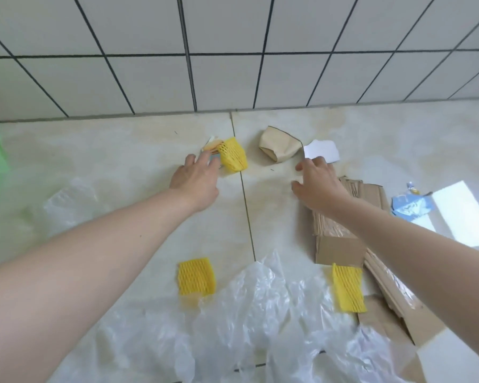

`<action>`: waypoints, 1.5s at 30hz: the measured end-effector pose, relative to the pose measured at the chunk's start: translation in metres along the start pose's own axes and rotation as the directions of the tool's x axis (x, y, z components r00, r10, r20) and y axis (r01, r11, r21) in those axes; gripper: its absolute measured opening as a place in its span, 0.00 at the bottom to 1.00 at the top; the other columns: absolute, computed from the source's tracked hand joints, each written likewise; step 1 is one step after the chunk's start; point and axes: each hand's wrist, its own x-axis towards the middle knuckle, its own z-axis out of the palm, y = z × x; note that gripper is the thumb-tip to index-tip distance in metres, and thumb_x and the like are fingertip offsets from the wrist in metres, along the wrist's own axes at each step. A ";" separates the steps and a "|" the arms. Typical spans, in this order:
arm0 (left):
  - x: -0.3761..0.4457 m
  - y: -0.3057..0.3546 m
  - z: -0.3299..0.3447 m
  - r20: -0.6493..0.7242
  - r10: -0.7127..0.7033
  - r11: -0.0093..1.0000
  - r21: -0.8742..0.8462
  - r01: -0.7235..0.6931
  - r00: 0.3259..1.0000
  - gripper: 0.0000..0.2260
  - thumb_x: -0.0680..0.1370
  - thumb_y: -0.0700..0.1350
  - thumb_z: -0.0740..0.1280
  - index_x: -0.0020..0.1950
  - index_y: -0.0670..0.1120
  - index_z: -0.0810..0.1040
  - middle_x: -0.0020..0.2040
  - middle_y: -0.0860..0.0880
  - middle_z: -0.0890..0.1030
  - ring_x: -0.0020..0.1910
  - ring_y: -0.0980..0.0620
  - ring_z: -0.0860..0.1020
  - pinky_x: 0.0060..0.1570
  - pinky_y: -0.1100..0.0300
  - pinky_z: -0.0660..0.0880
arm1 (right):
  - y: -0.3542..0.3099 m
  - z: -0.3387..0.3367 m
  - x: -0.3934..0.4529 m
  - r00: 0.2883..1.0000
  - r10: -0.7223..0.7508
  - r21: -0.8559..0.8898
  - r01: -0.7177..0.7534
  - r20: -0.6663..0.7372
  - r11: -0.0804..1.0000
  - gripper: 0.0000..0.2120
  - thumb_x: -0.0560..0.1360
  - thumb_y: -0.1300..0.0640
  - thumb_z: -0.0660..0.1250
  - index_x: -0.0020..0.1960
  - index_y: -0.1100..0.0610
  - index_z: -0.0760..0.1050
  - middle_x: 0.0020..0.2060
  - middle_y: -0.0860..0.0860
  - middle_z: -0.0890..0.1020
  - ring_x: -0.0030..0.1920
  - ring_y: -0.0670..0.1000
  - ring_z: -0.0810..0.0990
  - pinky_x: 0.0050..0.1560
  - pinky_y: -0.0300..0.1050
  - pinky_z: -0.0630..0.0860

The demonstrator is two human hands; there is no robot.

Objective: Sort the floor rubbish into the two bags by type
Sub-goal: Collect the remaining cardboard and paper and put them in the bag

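While both arms stretch out over the floor (122,150), the left hand (195,183) reaches forward with fingers loosely spread, holding nothing, its fingertips right at the yellow foam net (233,156). Right hand (320,183) is splayed too, gripping nothing, with the crumpled brown paper (280,146) just beyond its thumb and the white scrap (321,150) at its fingertips. Cardboard (340,225) lies under that wrist.

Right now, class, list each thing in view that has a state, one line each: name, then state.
left hand: open, reaching at far foam net
right hand: open, over floor near paper
far foam net: bulging, on floor
near foam nets: flattened
brown paper cup: crushed
white paper: torn
clear bag: crumpled, flat
cardboard: flattened
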 end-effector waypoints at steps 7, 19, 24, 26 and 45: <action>0.051 -0.008 -0.002 0.085 0.088 0.996 -0.025 -0.086 0.993 0.37 0.76 0.44 0.63 0.78 0.55 0.46 0.79 0.53 0.46 0.78 0.43 0.47 0.73 0.47 0.57 | -0.019 -0.005 0.053 0.997 -0.048 0.022 0.049 -0.062 0.999 0.31 0.76 0.45 0.62 0.73 0.58 0.57 0.70 0.59 0.62 0.68 0.62 0.61 0.65 0.54 0.64; 0.042 -0.029 0.011 -0.052 0.100 0.994 0.039 -0.098 0.994 0.33 0.73 0.38 0.62 0.76 0.50 0.54 0.64 0.47 0.68 0.59 0.40 0.67 0.54 0.49 0.72 | -0.027 0.020 0.064 1.000 0.003 0.026 -0.003 0.006 1.000 0.16 0.74 0.46 0.61 0.59 0.52 0.69 0.55 0.56 0.71 0.57 0.60 0.66 0.57 0.51 0.63; 0.015 -0.035 0.021 -0.098 0.035 0.991 0.132 -0.022 0.995 0.19 0.72 0.37 0.61 0.63 0.44 0.68 0.58 0.45 0.69 0.54 0.40 0.68 0.45 0.49 0.73 | -0.028 0.031 0.039 0.998 0.013 0.119 -0.020 0.062 0.993 0.25 0.73 0.47 0.66 0.66 0.52 0.63 0.58 0.56 0.72 0.61 0.60 0.66 0.55 0.49 0.63; 0.004 -0.038 0.027 -0.125 0.025 0.995 0.102 -0.013 0.992 0.18 0.73 0.36 0.61 0.63 0.43 0.69 0.57 0.44 0.69 0.54 0.39 0.68 0.42 0.48 0.73 | -0.031 0.030 0.028 0.988 0.089 0.337 -0.128 0.128 0.933 0.34 0.71 0.51 0.70 0.72 0.52 0.56 0.60 0.56 0.71 0.63 0.60 0.67 0.56 0.48 0.68; -0.054 0.076 0.010 0.046 -0.312 0.547 -0.808 0.219 0.949 0.10 0.72 0.49 0.64 0.38 0.43 0.71 0.41 0.42 0.81 0.33 0.44 0.83 0.34 0.45 0.81 | 0.080 -0.021 -0.042 0.890 0.429 0.834 -0.351 0.155 0.425 0.06 0.72 0.58 0.66 0.37 0.57 0.75 0.41 0.59 0.76 0.42 0.56 0.76 0.41 0.52 0.73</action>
